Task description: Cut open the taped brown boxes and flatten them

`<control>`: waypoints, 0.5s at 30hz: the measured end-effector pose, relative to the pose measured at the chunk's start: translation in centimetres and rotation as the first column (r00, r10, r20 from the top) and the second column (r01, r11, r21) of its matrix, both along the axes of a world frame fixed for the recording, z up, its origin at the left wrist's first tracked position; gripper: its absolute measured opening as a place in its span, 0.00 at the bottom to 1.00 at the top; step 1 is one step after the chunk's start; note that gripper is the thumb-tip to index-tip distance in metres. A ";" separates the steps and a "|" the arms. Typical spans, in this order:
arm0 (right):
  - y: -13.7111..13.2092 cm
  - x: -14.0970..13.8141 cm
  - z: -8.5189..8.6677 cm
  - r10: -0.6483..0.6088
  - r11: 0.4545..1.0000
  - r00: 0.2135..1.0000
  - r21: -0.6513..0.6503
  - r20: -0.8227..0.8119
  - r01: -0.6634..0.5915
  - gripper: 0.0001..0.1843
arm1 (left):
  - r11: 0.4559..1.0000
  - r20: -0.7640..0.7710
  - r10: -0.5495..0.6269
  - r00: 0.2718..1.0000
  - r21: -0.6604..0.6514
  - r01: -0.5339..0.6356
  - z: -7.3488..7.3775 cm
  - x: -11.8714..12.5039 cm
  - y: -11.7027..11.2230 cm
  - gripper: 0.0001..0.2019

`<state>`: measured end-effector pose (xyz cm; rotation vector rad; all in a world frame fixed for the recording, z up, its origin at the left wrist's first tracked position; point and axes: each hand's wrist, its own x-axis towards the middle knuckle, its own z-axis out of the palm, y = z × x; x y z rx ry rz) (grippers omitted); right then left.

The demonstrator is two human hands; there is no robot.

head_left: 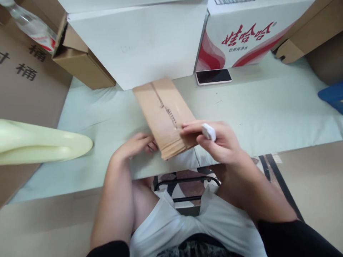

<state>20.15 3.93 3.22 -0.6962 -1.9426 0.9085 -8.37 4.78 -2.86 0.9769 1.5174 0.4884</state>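
Note:
A flat brown cardboard piece (pixel 164 110) lies on the pale green table (pixel 268 114), its near end at the table's front edge. My left hand (pixel 136 145) pinches that near end from the left, fingers curled under it. My right hand (pixel 214 137) rests on the cardboard's near right corner and is closed around a small white object (pixel 209 132), held between thumb and fingers.
A large white box (pixel 139 39) stands behind the cardboard, a white and red printed carton (pixel 249 32) to its right. A black phone (pixel 213 76) lies in front of the carton. Brown boxes (pixel 80 60) stand left and right. A pale yellow plastic shape (pixel 40 142) juts in from the left.

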 end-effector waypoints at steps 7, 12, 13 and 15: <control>-0.5 -0.9 -0.2 0.104 0.994 0.994 0.010 0.012 -0.104 0.08 | 0.216 0.112 0.282 0.953 0.960 -0.177 -2.0 0.9 1.1 0.31; -0.9 -0.6 0.6 -0.250 0.967 0.951 -0.092 -0.182 0.237 0.12 | 0.256 -0.040 0.199 0.979 0.967 -0.012 -2.5 3.1 0.7 0.29; -1.0 -0.3 1.0 -0.365 0.931 0.883 -0.092 -0.296 0.354 0.14 | 0.244 -0.027 0.193 0.981 0.969 -0.022 -2.6 3.3 0.7 0.29; -1.2 0.4 1.8 -0.469 0.857 0.724 -0.061 -0.506 0.512 0.18 | 0.241 -0.011 0.173 0.985 0.970 -0.031 -2.6 3.3 0.6 0.28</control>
